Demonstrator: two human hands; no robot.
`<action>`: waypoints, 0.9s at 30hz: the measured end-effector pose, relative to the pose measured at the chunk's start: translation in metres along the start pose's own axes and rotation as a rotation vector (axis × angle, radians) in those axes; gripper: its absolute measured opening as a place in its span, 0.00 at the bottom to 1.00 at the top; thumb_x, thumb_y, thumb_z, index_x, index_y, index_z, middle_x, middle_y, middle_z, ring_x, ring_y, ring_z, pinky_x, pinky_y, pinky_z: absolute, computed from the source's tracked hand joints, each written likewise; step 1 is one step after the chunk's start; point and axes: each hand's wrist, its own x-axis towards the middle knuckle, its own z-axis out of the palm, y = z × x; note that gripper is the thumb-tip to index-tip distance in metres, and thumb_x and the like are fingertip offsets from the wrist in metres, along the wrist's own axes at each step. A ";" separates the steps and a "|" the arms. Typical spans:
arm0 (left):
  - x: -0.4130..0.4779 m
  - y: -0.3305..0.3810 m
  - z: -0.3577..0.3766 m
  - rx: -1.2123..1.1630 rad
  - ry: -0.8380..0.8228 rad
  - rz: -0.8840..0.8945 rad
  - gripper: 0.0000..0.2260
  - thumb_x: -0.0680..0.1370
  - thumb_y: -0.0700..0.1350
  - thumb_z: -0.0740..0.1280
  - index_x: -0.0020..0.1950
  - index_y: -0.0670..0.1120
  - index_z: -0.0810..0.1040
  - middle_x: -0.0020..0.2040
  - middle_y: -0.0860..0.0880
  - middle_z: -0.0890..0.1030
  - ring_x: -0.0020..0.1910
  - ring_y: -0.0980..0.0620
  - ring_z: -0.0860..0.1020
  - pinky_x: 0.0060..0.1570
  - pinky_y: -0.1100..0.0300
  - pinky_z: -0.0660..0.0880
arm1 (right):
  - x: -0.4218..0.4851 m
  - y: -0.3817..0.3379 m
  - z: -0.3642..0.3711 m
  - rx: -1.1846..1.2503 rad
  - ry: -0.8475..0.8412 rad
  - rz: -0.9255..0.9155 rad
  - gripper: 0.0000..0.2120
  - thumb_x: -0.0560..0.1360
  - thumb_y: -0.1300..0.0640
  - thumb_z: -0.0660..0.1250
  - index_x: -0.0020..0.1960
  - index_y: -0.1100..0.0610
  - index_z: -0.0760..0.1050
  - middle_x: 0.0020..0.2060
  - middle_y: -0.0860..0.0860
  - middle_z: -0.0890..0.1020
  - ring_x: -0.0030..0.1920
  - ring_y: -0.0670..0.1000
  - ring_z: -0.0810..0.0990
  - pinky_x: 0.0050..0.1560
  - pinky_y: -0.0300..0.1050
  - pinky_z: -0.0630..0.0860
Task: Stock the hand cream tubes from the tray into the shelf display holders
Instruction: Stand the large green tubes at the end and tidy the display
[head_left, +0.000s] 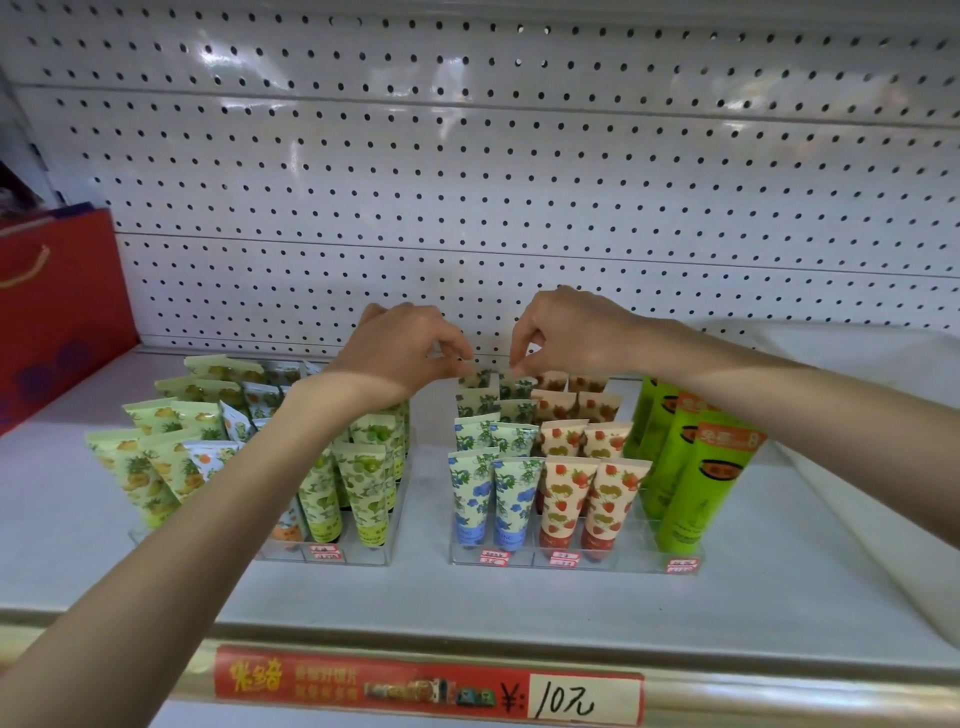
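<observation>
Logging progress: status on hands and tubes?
Left hand pinches back tube. Right hand pinches next tube. Nothing in the way.

— What are the hands doing?
— The left hand is pinching the crimped top of the rearmost floral tube in the right clear holder. The right hand is pinching the neighbouring tube just beside it.
— What is standing in front of them?
— Blue-flower tubes, with strawberry tubes beside them and tall green tubes at the far right, all cap-down.
— And on the left?
— The left forearm is crossing over the left clear holder, which is carrying pineapple tubes. A red gift bag is sitting near the pegboard.
</observation>
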 end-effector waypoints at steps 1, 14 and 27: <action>0.002 0.000 0.001 0.026 -0.015 -0.004 0.09 0.75 0.55 0.65 0.51 0.54 0.80 0.45 0.57 0.75 0.45 0.57 0.70 0.50 0.59 0.56 | 0.001 -0.001 0.002 -0.010 0.003 -0.001 0.06 0.73 0.53 0.70 0.47 0.53 0.82 0.28 0.41 0.66 0.30 0.39 0.64 0.31 0.35 0.58; 0.006 -0.002 0.009 0.022 -0.042 -0.010 0.04 0.75 0.52 0.67 0.45 0.54 0.80 0.38 0.61 0.72 0.40 0.60 0.69 0.49 0.59 0.55 | 0.006 -0.003 0.011 -0.134 0.022 -0.028 0.05 0.74 0.54 0.69 0.47 0.54 0.81 0.42 0.47 0.74 0.46 0.48 0.72 0.45 0.42 0.64; 0.007 -0.001 0.012 -0.026 -0.038 0.006 0.03 0.75 0.51 0.68 0.45 0.55 0.81 0.42 0.59 0.75 0.42 0.57 0.72 0.53 0.57 0.63 | 0.002 -0.005 0.012 -0.114 0.061 -0.023 0.05 0.74 0.54 0.69 0.47 0.54 0.81 0.43 0.46 0.73 0.46 0.47 0.71 0.45 0.42 0.64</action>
